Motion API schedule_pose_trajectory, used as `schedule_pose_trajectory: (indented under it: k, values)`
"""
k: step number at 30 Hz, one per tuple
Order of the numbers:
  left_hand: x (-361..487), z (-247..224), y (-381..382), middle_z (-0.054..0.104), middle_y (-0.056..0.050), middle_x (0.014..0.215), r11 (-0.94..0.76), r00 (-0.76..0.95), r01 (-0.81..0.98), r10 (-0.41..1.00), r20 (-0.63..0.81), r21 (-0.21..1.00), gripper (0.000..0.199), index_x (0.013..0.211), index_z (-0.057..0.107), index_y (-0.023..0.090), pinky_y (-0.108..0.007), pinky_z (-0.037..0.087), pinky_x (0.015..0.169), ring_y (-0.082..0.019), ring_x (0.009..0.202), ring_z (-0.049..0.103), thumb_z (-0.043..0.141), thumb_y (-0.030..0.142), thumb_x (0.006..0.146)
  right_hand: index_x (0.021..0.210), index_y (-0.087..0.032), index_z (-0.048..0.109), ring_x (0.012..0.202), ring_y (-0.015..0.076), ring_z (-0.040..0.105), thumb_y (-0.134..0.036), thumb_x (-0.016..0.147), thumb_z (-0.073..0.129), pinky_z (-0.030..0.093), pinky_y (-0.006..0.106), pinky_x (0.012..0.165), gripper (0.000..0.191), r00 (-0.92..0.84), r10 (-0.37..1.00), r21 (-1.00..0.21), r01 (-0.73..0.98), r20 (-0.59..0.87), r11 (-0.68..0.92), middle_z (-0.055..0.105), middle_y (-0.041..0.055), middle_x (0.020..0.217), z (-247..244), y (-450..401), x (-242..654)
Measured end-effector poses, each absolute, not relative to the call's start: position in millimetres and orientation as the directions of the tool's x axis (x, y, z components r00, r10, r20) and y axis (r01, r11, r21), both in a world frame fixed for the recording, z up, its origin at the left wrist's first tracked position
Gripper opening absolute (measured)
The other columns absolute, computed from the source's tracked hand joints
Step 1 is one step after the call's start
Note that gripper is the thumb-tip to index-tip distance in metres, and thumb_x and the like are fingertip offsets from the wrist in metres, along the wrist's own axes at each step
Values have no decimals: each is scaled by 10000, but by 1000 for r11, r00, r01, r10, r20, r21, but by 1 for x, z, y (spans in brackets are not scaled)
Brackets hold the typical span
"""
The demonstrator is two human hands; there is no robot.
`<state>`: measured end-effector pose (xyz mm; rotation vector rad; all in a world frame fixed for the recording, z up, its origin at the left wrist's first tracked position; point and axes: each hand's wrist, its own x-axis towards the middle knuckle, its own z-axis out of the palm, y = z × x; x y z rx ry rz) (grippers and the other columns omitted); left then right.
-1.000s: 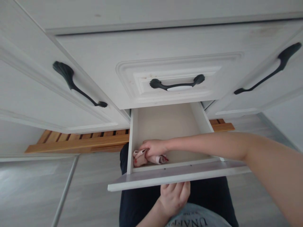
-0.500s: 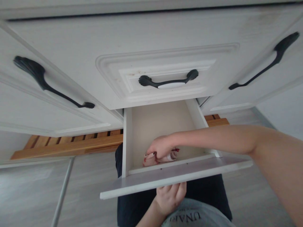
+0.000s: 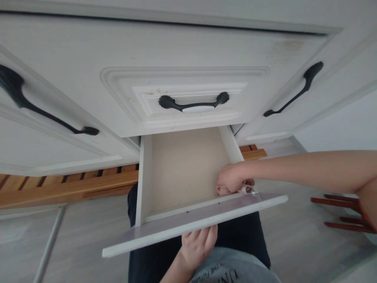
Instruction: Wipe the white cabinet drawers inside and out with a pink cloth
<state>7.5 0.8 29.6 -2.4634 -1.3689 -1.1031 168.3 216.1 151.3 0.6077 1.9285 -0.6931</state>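
A white drawer (image 3: 146, 173) is pulled out over my lap, its pale bottom showing. Inside its right front corner, my right hand (image 3: 231, 177) is closed on a crumpled pinkish-white cloth (image 3: 224, 191) with red marks. The cloth's rolled end sticks out beside the wrist, against the right wall. My left hand (image 3: 199, 244) is at the outer side of the drawer front (image 3: 194, 226), below its edge. Its fingers are curled against the drawer, and the handle they may be gripping is hidden from above.
Above is another drawer front with a dark handle (image 3: 194, 106). Cabinet doors with long dark handles (image 3: 294, 94) flank it. A slatted wooden piece (image 3: 108, 181) runs beneath the cabinet. Reddish stool legs (image 3: 338, 201) stand on the grey floor at the right.
My right hand has carried the cloth along the drawer's front from the middle to the right corner. The left hand keeps its place at the drawer front. The view has shifted right.
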Motion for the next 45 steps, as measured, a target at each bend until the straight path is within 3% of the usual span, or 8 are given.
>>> schedule_pose_trajectory:
  k: [8, 12, 17, 23, 28, 35, 38, 45]
  values:
    - [14, 34, 5, 769, 4, 868, -568, 279, 786, 679, 679, 245, 292, 1052, 728, 209, -346, 381, 827, -156, 803, 629, 720, 134, 770, 856, -201, 695, 734, 216, 642, -156, 683, 581, 380, 296, 617, 212, -469, 250, -259, 774, -847, 578, 716, 45, 800, 162, 214, 184]
    - [16, 38, 5, 754, 11, 824, -558, 278, 794, 687, 671, 242, 283, 1043, 728, 213, -335, 380, 797, -144, 742, 602, 718, 162, 766, 993, -204, 695, 907, 207, 664, -146, 679, 540, 454, 287, 753, 355, -650, 308, -612, 759, -694, 222, 740, 25, 987, 154, 214, 176]
    - [15, 40, 6, 710, 33, 739, -556, 289, 799, 689, 664, 229, 288, 1003, 718, 221, -338, 365, 750, -132, 659, 562, 753, 181, 720, 1171, -171, 646, 1043, 182, 641, -159, 746, 580, 487, 299, 899, 430, -832, 399, -919, 309, -386, -245, 708, 20, 1144, 142, 203, 125]
    - [15, 41, 6, 680, 53, 689, -548, 288, 806, 693, 661, 224, 283, 945, 699, 242, -333, 340, 690, -119, 646, 570, 808, 237, 684, 1249, -246, 665, 1152, 194, 566, -97, 895, 536, 424, 400, 1058, 404, -802, 591, -986, 19, 84, 166, 665, 46, 1205, 139, 205, 37]
    - [12, 41, 6, 705, 46, 755, -568, 306, 795, 681, 665, 215, 319, 992, 713, 226, -333, 361, 715, -125, 709, 579, 792, 204, 684, 1196, -240, 695, 1134, 198, 534, -130, 912, 591, 425, 373, 1062, 321, -583, 813, -942, 270, 3, 197, 579, 78, 1187, 118, 184, -10]
    - [11, 44, 11, 713, 37, 775, -586, 309, 787, 648, 696, 196, 290, 962, 714, 216, -320, 358, 729, -122, 725, 583, 797, 213, 684, 906, -177, 741, 963, 180, 611, -75, 803, 605, 486, 299, 925, 199, -824, 525, -971, 237, -213, -22, 649, 31, 983, 128, 160, 6]
    - [12, 47, 13, 719, 34, 774, -573, 305, 798, 651, 695, 187, 268, 949, 713, 219, -317, 366, 746, -120, 738, 600, 805, 223, 697, 976, -175, 740, 942, 162, 637, -35, 812, 533, 491, 291, 919, 298, -853, 476, -969, 126, -216, -213, 710, -2, 977, 137, 162, 3]
    - [10, 39, 11, 741, 22, 770, -586, 301, 790, 630, 716, 183, 304, 981, 722, 243, -313, 398, 806, -118, 687, 600, 828, 253, 697, 1346, -151, 614, 1376, 141, 509, -52, 888, 530, 362, 214, 1122, 476, -976, 218, -945, -78, 7, -318, 571, 51, 1481, 144, 155, -11]
